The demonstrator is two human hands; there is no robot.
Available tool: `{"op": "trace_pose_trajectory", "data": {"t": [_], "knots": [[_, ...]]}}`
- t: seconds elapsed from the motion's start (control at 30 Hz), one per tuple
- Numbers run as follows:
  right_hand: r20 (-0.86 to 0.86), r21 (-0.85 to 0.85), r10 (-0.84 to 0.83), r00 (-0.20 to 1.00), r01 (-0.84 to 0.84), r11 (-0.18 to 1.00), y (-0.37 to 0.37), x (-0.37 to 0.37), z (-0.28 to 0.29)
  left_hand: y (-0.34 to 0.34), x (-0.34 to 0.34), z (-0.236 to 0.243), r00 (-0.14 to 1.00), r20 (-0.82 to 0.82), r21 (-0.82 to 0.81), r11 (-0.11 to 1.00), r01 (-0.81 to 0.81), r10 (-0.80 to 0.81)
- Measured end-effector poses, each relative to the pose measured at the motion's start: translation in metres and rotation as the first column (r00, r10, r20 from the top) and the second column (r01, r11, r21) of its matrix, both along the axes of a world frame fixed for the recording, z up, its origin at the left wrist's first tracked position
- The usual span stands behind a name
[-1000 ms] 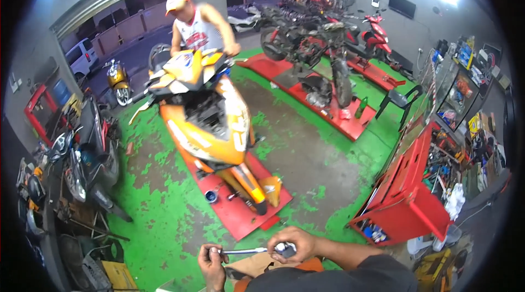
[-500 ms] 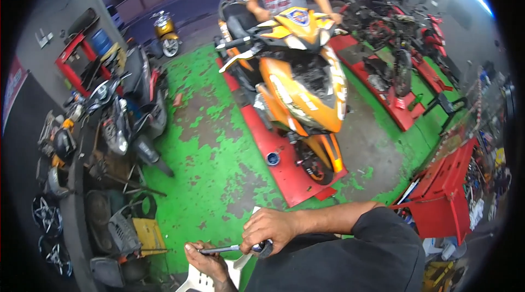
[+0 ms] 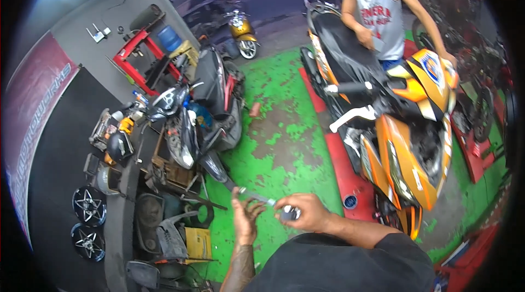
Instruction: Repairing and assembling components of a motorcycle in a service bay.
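Both hands now sit higher and more central than before. Left hand (image 3: pixel 244 221) pinches the metal tool (image 3: pixel 257 197) at its shaft; right hand (image 3: pixel 306 212) is closed around its dark handle end. Orange scooter (image 3: pixel 404 139) remains untouched by them, so the work looks barely begun.

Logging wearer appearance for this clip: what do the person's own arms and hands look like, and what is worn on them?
Both hands are bare, with no gloves. The left hand leads into a bare forearm with dark tattoo markings. The right hand leads into a bare forearm that meets a dark, black-looking short sleeve. No watch or rings can be made out.
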State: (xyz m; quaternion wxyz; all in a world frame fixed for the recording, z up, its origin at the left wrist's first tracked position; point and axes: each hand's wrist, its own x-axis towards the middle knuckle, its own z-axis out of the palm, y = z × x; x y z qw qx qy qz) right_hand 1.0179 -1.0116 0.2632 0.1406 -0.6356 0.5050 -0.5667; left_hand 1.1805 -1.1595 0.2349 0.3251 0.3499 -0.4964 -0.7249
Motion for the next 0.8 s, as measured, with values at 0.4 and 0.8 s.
{"op": "trace_pose_trajectory", "data": {"t": [0.4,0.8], "knots": [[0.067,0.381,-0.465,0.883,0.408,0.830,-0.160,-0.213,-0.074,-0.197,-0.271,-0.084,0.920,0.273,-0.314,0.878,0.360,-0.280],[0.160,0.821,-0.934,-0.320,0.568,-0.054,-0.109,-0.231,-0.216,-0.199,-0.598,-0.082,0.387,0.049,-0.487,0.317,0.814,-0.921]]}}
